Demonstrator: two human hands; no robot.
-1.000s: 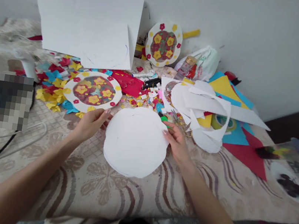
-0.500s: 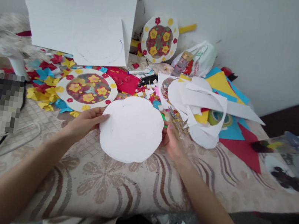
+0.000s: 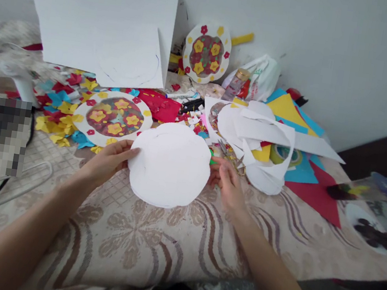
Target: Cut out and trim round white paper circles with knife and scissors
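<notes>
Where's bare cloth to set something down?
Two patches of tablecloth: between left forearm and right forearm, from white cutout to the cloth's front edge; and right of the right forearm, this side of white offcuts and red sheet. Crowded beyond the cutout: paper flowers, decorated disc, scissors.

The right hand (image 3: 227, 183) could pass nearward over the tablecloth (image 3: 199, 252); scissors (image 3: 231, 155) obstruct its far side.
</notes>
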